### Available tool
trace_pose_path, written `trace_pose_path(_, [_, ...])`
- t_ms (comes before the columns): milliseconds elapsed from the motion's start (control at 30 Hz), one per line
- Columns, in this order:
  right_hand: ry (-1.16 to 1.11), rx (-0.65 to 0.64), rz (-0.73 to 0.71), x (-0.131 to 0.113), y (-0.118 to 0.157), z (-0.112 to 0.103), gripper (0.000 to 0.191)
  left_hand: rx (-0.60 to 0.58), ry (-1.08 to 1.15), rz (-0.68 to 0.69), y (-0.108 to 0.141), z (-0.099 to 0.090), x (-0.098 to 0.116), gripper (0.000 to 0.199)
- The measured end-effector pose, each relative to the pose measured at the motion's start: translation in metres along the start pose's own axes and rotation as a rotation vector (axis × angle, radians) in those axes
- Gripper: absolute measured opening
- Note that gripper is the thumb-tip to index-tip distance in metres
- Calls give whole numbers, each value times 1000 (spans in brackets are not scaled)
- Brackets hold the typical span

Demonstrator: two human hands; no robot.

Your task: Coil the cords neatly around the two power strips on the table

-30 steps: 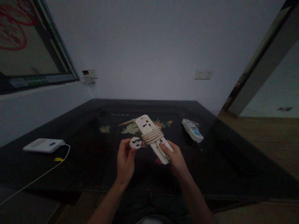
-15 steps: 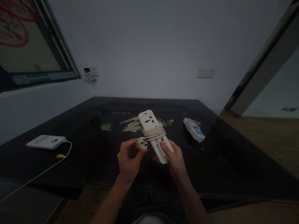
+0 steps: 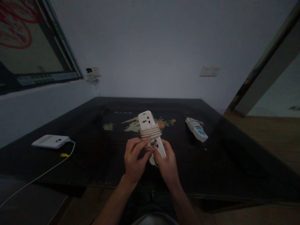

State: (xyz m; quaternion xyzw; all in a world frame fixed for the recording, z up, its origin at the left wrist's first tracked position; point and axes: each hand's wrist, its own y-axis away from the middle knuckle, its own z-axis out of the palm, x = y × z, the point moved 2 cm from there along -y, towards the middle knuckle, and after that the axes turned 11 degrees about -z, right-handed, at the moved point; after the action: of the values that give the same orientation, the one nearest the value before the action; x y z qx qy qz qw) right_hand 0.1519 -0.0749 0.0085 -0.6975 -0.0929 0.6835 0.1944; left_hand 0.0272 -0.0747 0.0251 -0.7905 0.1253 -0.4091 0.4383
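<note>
A white power strip (image 3: 145, 120) is tilted above the black table, with its beige cord (image 3: 151, 131) wound several times around its middle. My right hand (image 3: 167, 161) grips the strip's lower end, thumb on the socket face. Pinched in the fingers of my left hand (image 3: 136, 157) is the cord's plug (image 3: 148, 146), held against the strip just below the coils. The left fingers partly hide the plug.
On the black table (image 3: 98, 168), a second white strip (image 3: 197, 129) with wrapped cord lies right. A white power bank (image 3: 50, 141) with a cable and a yellow tag (image 3: 64, 155) lie left. Wall sockets (image 3: 209, 71) are behind.
My left hand has moved right, bringing the plug from beside the strip onto its lower part. The strip has turned slightly more upright, and my right hand has shifted a little left.
</note>
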Motion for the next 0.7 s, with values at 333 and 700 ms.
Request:
trace_pose_path(333, [-106, 50, 1, -15, 10, 1, 34, 72, 52, 9, -2, -4, 5, 33])
trace_pose_path(700, [-30, 119, -35, -11, 10, 7, 33, 67, 38, -3, -5, 0, -1, 29])
